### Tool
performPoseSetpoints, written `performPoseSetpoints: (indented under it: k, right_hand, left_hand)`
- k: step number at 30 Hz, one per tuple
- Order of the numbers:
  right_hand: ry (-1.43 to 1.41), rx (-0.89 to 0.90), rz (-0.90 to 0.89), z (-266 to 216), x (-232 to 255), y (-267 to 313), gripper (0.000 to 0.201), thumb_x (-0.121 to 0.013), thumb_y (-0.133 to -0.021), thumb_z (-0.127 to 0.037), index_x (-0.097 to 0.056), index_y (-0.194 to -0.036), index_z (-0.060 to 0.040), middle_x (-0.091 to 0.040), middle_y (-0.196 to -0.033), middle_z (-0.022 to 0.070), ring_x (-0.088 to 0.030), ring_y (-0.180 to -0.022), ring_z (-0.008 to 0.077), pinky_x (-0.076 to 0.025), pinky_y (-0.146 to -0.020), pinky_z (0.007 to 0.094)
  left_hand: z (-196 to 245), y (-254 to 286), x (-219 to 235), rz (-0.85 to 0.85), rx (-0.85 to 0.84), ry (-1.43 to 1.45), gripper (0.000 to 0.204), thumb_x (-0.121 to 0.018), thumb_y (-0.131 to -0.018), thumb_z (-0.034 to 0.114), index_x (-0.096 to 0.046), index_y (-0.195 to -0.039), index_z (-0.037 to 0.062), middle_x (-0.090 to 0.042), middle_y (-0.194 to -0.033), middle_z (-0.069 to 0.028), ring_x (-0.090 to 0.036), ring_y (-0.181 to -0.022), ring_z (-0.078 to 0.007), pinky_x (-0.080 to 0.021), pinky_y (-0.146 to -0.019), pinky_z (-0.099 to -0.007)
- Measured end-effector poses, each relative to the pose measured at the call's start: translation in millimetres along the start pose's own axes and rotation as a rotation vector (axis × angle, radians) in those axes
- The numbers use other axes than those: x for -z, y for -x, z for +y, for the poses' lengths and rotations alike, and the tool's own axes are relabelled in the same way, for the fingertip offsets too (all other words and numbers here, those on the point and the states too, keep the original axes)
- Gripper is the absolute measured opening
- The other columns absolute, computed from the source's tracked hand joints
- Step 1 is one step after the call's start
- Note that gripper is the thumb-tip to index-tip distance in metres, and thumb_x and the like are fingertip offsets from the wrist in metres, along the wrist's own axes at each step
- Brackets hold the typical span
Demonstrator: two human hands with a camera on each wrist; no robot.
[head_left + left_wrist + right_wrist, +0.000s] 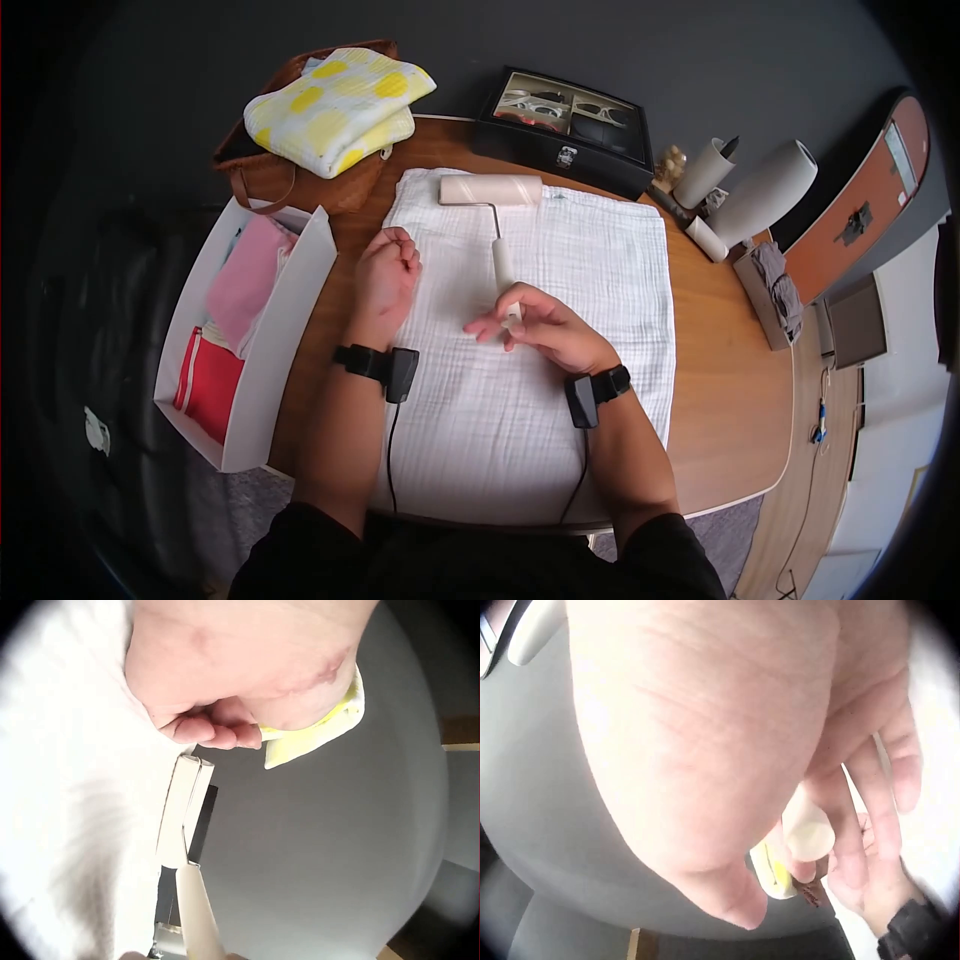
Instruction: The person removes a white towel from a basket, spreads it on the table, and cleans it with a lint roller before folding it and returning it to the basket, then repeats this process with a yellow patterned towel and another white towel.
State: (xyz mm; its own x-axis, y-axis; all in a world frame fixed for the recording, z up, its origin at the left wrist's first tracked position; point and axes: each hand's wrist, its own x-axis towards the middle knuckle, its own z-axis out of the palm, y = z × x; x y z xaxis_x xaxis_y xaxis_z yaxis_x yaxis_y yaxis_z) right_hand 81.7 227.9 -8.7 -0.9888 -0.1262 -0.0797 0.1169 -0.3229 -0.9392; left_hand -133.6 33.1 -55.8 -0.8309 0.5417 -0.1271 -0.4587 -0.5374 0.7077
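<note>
Lint roller (pixel 491 190) | pale, striped, wire-necked | right grip (pixel 555 330) clamped on handle (pixel 503 262) | left grip (pixel 387 278) loosely curled

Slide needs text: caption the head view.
Right hand pinches a lint roller's handle over white cloth; left hand curled nearby.

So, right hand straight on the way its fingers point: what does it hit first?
Probably the left hand, up and to the left of the right hand in the head view. Height is unclear; if low, it could brush the white cloth first.
</note>
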Motion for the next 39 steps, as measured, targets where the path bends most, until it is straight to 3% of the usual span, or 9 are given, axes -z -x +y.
performPoseSetpoints:
  k: [4,8,15,19,21,23,29,33,39]
  right_hand:
    - [-0.256,0.182,-0.549,2,1,10,0.033,-0.078,-0.098,-0.017,-0.069,-0.126,-0.0025,-0.077,-0.130,0.0223,-0.074,-0.124,0.0378,-0.054,-0.112,0.0517]
    - [-0.236,0.059,-0.936,-5,3,7,0.031,-0.077,-0.100,-0.017,-0.072,-0.126,-0.0007,-0.074,-0.135,0.0236,-0.070,-0.129,0.0417,-0.051,-0.117,0.0532]
    - [-0.070,-0.056,-0.001,10,10,2,0.021,-0.073,-0.103,-0.018,-0.073,-0.120,-0.0066,-0.079,-0.128,0.0155,-0.071,-0.129,0.0318,-0.056,-0.109,0.0448]
    - [-0.141,0.227,-0.465,5,29,16,0.020,-0.071,-0.104,-0.020,-0.075,-0.115,-0.0039,-0.081,-0.116,0.0181,-0.079,-0.107,0.0330,-0.062,-0.094,0.0458]
    - [-0.266,0.217,-0.484,-2,38,36,0.030,-0.073,-0.101,-0.031,-0.076,-0.102,-0.0010,-0.080,-0.090,0.0257,-0.075,-0.082,0.0328,-0.059,-0.077,0.0445]
    - [-0.176,0.343,-0.335,-1,61,51,0.039,-0.069,-0.104,-0.042,-0.073,-0.103,-0.0030,-0.074,-0.068,0.0198,-0.072,-0.075,0.0291,-0.055,-0.073,0.0396]
    - [-0.325,0.500,0.573,-11,90,49,0.030,-0.058,-0.111,-0.035,-0.068,-0.108,-0.0067,-0.054,-0.063,0.0000,-0.054,-0.071,0.0186,-0.044,-0.072,0.0321]
    - [-0.464,0.559,0.906,-15,82,39,0.019,-0.067,-0.109,-0.031,-0.068,-0.107,-0.0121,-0.045,-0.064,-0.0044,-0.049,-0.071,0.0109,-0.041,-0.072,0.0279]
    - [-0.598,0.781,1.059,-18,99,52,0.021,-0.070,-0.108,-0.033,-0.068,-0.106,-0.0122,-0.038,-0.063,-0.0076,-0.039,-0.062,0.0084,-0.034,-0.064,0.0260]
  left_hand:
    - [2,-1,4,0.021,-0.001,0.076,0.019,-0.045,-0.100,-0.003,-0.058,-0.105,0.0094,-0.050,-0.084,0.0006,-0.045,-0.075,-0.0128,-0.039,-0.071,-0.0278]
    - [4,0,-1,0.061,0.011,0.088,0.018,-0.046,-0.100,-0.003,-0.056,-0.104,0.0112,-0.046,-0.082,0.0021,-0.042,-0.073,-0.0120,-0.036,-0.069,-0.0276]
    - [5,-1,1,0.044,0.036,0.077,0.018,-0.046,-0.100,-0.004,-0.056,-0.105,0.0104,-0.047,-0.083,0.0019,-0.043,-0.074,-0.0120,-0.037,-0.070,-0.0278]
    - [3,-2,0,0.066,0.028,0.059,0.019,-0.051,-0.099,-0.005,-0.059,-0.108,0.0089,-0.055,-0.091,-0.0010,-0.051,-0.082,-0.0141,-0.044,-0.077,-0.0276]
    - [2,-2,-1,0.074,0.020,0.057,0.020,-0.053,-0.098,-0.005,-0.061,-0.110,0.0079,-0.060,-0.096,-0.0029,-0.056,-0.087,-0.0154,-0.047,-0.082,-0.0278]
    - [1,-2,1,0.066,0.009,0.033,0.020,-0.055,-0.098,-0.006,-0.062,-0.111,0.0070,-0.062,-0.100,-0.0039,-0.059,-0.091,-0.0162,-0.049,-0.084,-0.0278]
    - [-7,-7,6,0.039,-0.031,-0.024,0.020,-0.058,-0.098,-0.010,-0.063,-0.110,0.0048,-0.066,-0.107,-0.0059,-0.065,-0.100,-0.0178,-0.052,-0.088,-0.0276]
    - [-8,-7,7,0.029,-0.048,-0.045,0.020,-0.060,-0.099,-0.010,-0.064,-0.111,0.0042,-0.067,-0.110,-0.0075,-0.066,-0.103,-0.0193,-0.053,-0.092,-0.0287]
    - [-9,-3,1,0.023,-0.050,-0.081,0.021,-0.060,-0.098,-0.011,-0.064,-0.113,0.0036,-0.068,-0.112,-0.0082,-0.066,-0.106,-0.0203,-0.053,-0.098,-0.0302]
